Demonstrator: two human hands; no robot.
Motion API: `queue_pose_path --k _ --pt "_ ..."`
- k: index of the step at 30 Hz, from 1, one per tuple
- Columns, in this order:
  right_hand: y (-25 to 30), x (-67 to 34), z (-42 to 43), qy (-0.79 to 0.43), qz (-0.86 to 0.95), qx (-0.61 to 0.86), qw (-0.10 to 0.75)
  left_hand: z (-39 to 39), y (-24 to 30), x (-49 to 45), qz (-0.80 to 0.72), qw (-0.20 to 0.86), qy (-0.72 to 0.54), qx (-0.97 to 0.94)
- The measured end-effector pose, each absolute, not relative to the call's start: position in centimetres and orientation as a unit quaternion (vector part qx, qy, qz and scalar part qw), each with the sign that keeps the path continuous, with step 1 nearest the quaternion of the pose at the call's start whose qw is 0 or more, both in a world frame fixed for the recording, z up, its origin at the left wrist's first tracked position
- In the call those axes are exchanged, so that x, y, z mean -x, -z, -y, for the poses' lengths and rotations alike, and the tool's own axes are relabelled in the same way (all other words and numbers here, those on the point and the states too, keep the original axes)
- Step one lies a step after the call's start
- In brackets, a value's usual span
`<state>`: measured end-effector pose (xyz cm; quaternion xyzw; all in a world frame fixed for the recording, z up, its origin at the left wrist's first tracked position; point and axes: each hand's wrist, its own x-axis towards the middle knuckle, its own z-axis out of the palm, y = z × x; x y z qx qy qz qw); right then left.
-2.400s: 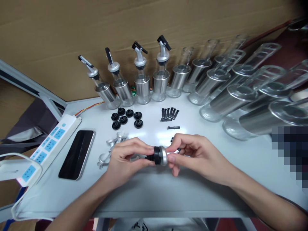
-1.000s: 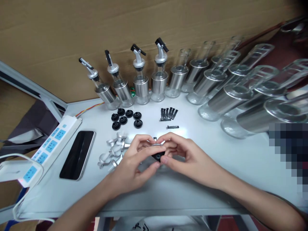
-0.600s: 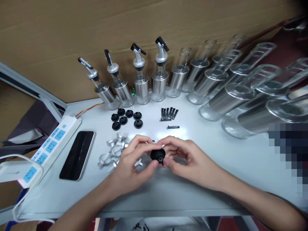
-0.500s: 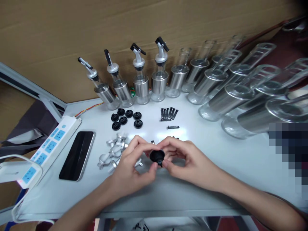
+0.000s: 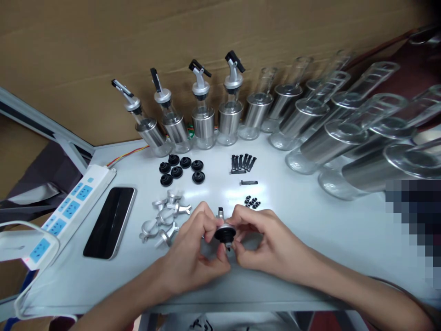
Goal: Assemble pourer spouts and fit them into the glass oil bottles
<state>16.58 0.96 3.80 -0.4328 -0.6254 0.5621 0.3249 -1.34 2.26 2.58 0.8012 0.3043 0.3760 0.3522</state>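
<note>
Pinching pourer head and black stopper with left hand and right hand; risking crooked seating through uneven pressure.

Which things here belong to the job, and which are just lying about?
Likely part of the job:
handheld silver-black pourer
black round stoppers
slim black plastic levers
small black cylindrical pieces
silver spout pieces
clear glass bottles with metal sleeves

Apparently just lying about:
flat black phone
long white power strip
</note>
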Motion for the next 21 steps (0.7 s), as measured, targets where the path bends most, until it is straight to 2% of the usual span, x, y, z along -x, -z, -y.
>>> queue_pose_path --k 5,9,14,21 --pt "-3.8 -17.4 -1.1 -0.537 0.651 0.435 0.314 -2.7 -2.7 1.3 -0.274 0.281 -0.403 -0.827" --pt "-4.0 -18.1 -1.4 -0.482 0.685 0.443 0.319 -3.1 -2.8 1.4 -0.247 0.273 -0.432 -0.823" --pt "-3.7 -18.2 -1.8 -0.423 0.698 0.445 0.368 -3.2 -2.6 1.3 -0.243 0.263 -0.442 -0.822" --pt "-3.6 -17.8 -1.6 -0.525 0.597 0.441 0.417 -3.3 -2.1 1.5 -0.312 0.257 -0.456 -0.792"
